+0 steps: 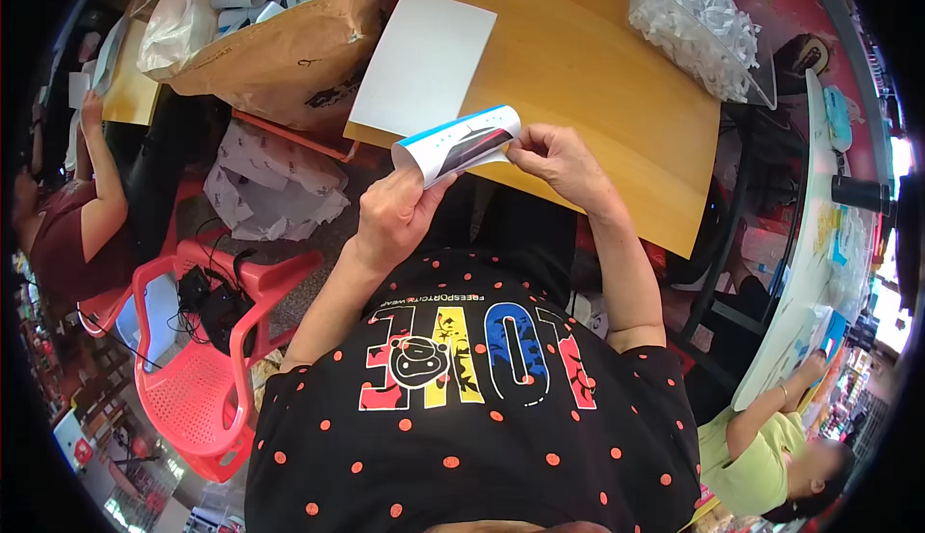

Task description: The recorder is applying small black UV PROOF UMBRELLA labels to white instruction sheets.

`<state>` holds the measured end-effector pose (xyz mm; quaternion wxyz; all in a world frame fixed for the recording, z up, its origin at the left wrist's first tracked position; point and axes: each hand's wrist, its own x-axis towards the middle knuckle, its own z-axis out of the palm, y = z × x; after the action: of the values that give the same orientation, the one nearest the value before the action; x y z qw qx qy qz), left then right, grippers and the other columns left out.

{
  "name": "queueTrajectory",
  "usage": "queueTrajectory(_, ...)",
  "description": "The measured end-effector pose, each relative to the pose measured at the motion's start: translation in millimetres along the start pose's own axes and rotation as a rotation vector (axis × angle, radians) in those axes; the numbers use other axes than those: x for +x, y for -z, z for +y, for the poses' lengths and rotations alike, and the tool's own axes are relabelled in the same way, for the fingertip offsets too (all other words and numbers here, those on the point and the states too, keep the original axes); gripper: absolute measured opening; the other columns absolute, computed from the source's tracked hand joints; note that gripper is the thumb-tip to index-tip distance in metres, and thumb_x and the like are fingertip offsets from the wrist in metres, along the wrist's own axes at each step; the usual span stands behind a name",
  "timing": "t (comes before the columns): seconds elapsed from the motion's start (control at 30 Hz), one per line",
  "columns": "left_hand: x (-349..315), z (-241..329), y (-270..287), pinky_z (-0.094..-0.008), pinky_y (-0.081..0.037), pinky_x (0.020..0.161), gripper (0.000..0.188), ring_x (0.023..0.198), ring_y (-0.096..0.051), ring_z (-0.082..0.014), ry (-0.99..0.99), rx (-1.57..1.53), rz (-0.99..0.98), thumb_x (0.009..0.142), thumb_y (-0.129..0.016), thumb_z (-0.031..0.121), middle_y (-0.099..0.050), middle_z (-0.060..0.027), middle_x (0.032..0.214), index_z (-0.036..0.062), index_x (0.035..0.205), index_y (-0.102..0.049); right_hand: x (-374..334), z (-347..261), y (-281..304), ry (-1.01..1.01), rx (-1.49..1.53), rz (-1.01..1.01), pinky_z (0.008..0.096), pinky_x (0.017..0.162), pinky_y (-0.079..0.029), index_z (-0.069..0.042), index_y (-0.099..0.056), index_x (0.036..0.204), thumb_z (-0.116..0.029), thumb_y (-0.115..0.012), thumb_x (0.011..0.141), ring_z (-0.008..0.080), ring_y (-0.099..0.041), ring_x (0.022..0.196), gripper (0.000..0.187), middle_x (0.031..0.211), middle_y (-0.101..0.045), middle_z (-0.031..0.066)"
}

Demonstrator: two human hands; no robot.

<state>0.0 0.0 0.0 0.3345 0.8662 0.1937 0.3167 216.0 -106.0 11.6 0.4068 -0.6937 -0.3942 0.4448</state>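
My black shirt with red dots (482, 437) fills the bottom of the view, nearest of all, and my forearms rise from it. Ahead lies the wooden table (597, 80), smooth and bare in the middle. On its left edge sits a big brown paper sack (289, 51) full of small blue-and-white boxes. At the far right is a clear tub of white bits (699, 22), and a white sheet (424, 61) lies flat nearer me. A red plastic chair (207, 379) stands to my left, with crumpled wrapping (270, 186) on the floor just beyond it.

Just off the table's near edge I hold a printed card (461, 145), white with a blue border, curled into a loose tube. My left hand (395, 215) pinches its lower left corner, thumb on top; my right hand (559, 162) pinches the right end with the fingertips. I judge it light, thin and springy, easy to crease, so I grip the edges and not the curved middle.
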Motion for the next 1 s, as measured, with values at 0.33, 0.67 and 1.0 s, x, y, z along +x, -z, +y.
queueTrajectory(0.33,7,7,-2,-0.0339,-0.051,0.052,0.022,0.06,-0.063,-0.028,-0.212,0.054,0.096,0.078,-0.071,0.004,-0.063,-0.014,0.073,-0.0029,0.098,-0.062,-20,-10,3,-0.016,0.05,0.036,0.0215,0.057,-0.038,0.002,-0.062,0.081,-0.014,-0.062,0.086,0.0035,-0.044,0.064,0.016,0.069,-0.053,-0.0042)
queueTrajectory(0.67,-5,-4,-4,-0.0293,-0.054,0.071,0.021,0.083,-0.07,-0.0223,-0.002,0.007,0.001,0.086,-0.063,0.0,-0.071,-0.0133,0.091,-0.004,0.107,-0.063,-28,-12,2,0.089,0.112,0.258,0.0207,0.059,-0.04,0.002,-0.066,0.086,-0.013,-0.066,0.086,0.0044,-0.049,0.066,0.015,0.074,-0.059,-0.002)
queueTrajectory(1.0,1,3,-6,-0.0356,-0.051,0.054,0.024,0.062,-0.064,-0.0302,-0.186,0.073,0.054,0.078,-0.071,0.004,-0.063,-0.0144,0.075,-0.0023,0.099,-0.062,-27,-20,-21,0.378,-0.211,0.355,0.0202,0.055,-0.04,0.002,-0.066,0.082,-0.004,-0.067,0.081,0.0062,-0.052,0.062,0.006,0.075,-0.062,0.0025)
